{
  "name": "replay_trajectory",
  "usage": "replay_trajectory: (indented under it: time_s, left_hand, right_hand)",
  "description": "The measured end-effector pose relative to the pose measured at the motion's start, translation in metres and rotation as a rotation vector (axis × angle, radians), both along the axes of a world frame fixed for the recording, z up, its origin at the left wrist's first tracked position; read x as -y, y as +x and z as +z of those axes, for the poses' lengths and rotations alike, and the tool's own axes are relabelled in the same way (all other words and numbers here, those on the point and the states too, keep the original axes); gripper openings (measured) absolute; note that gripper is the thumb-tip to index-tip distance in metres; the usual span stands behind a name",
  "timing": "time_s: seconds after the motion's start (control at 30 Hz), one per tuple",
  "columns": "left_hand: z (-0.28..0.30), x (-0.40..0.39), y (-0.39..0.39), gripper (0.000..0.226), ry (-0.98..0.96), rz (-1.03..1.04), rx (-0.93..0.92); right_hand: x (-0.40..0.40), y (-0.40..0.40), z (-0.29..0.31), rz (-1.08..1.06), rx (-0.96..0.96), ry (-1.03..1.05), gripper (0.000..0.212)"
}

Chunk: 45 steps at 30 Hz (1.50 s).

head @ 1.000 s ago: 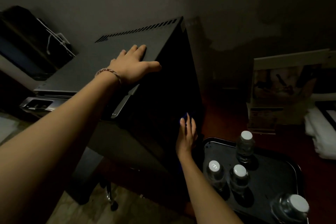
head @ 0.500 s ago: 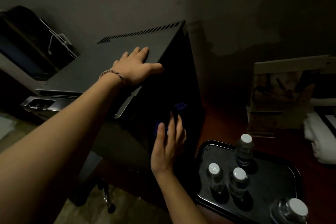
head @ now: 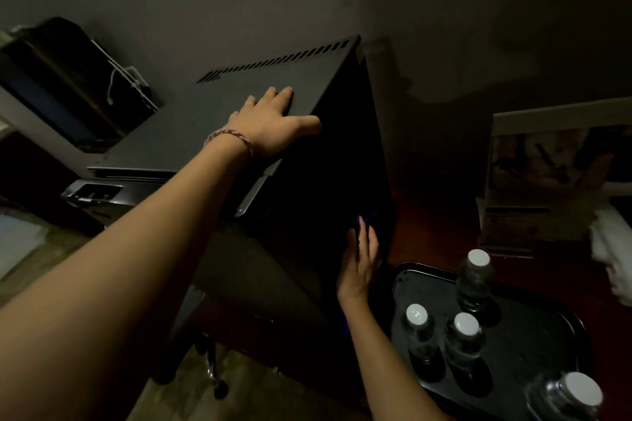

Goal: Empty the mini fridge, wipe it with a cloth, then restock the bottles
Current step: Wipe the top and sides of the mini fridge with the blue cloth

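The black mini fridge (head: 219, 126) stands in front of me, its slotted top facing up. My left hand (head: 273, 123) lies flat and spread on the top near its right edge. My right hand (head: 360, 260) presses a dark blue cloth (head: 363, 220) against the fridge's dark right side, low down; most of the cloth is hidden behind the fingers. Several white-capped water bottles (head: 463, 338) stand on a black tray (head: 533, 349) at the lower right.
A silver handle (head: 253, 191) shows on the fridge below my left wrist. A framed picture (head: 554, 174) leans at the right, with white towels (head: 615, 249) beside it. A dark rack with a cable (head: 68, 85) sits at the left. A chair caster (head: 215, 383) is on the floor below.
My right hand with the cloth slid left across the fridge side, then back right and down toward the tray. My left hand stayed on the top.
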State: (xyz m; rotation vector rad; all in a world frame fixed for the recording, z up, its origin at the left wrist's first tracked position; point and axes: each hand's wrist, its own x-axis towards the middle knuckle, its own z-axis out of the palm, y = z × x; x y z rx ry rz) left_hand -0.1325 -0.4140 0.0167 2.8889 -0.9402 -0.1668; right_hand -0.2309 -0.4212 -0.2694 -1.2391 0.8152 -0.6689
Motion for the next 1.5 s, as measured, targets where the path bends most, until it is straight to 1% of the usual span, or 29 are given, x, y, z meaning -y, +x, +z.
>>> replay_trajectory:
  time_s: [0.07, 0.17, 0.23, 0.3, 0.4, 0.53, 0.63, 0.73, 0.83, 0.9, 0.97, 1.03, 1.13, 1.23, 1.33, 1.37, 1.43, 1.5]
  left_hand:
    - [0.001, 0.000, 0.001, 0.102, 0.003, 0.002, -0.012]
    - [0.001, 0.000, 0.001, 0.104, -0.004, 0.002, -0.015]
    - [0.001, -0.001, 0.002, 0.103, -0.016, -0.007, -0.018]
    - [0.001, -0.004, 0.003, 0.102, -0.028, -0.024, -0.024]
    - [0.003, -0.014, 0.005, 0.094, -0.042, -0.089, -0.021]
    - [0.012, -0.053, 0.014, 0.095, -0.023, -0.233, -0.106]
    - [0.015, -0.098, 0.028, 0.093, 0.019, -0.263, -0.096]
    - [0.015, -0.149, 0.045, 0.092, 0.033, -0.250, -0.087]
    - [0.009, -0.192, 0.061, 0.087, 0.050, -0.251, -0.026]
    - [0.004, -0.208, 0.070, 0.078, 0.050, -0.280, 0.020]
    - [0.001, -0.218, 0.078, 0.072, 0.047, -0.319, 0.050]
    - [-0.001, -0.226, 0.088, 0.074, 0.053, -0.356, 0.070]
    - [-0.003, -0.237, 0.112, 0.076, 0.033, -0.376, 0.074]
    - [-0.004, -0.251, 0.145, 0.074, 0.019, -0.358, 0.080]
    - [-0.002, -0.260, 0.177, 0.070, 0.050, -0.413, 0.084]
    - [0.000, -0.263, 0.187, 0.071, 0.070, -0.440, 0.087]
    - [0.002, -0.271, 0.209, 0.079, 0.083, -0.472, 0.085]
    - [0.000, -0.277, 0.228, 0.090, 0.004, -0.495, 0.022]
  right_hand:
    - [-0.009, -0.005, -0.013, 0.013, -0.076, 0.032, 0.093]
    - [-0.024, -0.012, -0.014, 0.014, -0.084, 0.055, 0.086]
    - [-0.037, -0.023, -0.009, 0.032, -0.066, 0.009, 0.078]
    - [-0.055, -0.033, 0.003, 0.029, -0.005, -0.104, 0.063]
    - [-0.082, -0.041, 0.037, -0.112, 0.061, -0.217, 0.055]
    - [-0.090, -0.038, 0.096, -0.181, 0.168, -0.546, 0.057]
    - [-0.089, -0.029, 0.138, -0.250, 0.170, -0.766, 0.061]
    - [-0.088, -0.020, 0.160, -0.366, 0.158, -0.917, 0.062]
    - [-0.087, -0.015, 0.178, -0.480, 0.171, -1.000, 0.056]
    - [-0.090, -0.012, 0.193, -0.520, 0.129, -1.040, 0.053]
    - [-0.094, -0.013, 0.203, -0.516, 0.030, -1.082, 0.052]
    - [-0.096, -0.016, 0.205, -0.488, -0.049, -1.157, 0.053]
    - [-0.095, -0.021, 0.199, -0.484, -0.070, -1.249, 0.050]
    - [-0.110, -0.016, 0.192, -0.625, -0.066, -1.273, 0.040]
    - [-0.143, 0.007, 0.172, -0.804, -0.206, -1.312, 0.036]
    - [-0.151, 0.018, 0.164, -0.818, -0.255, -1.347, 0.036]
    - [-0.164, 0.039, 0.153, -0.759, -0.310, -1.461, 0.038]
    - [-0.173, 0.059, 0.152, -0.755, -0.352, -1.508, 0.039]
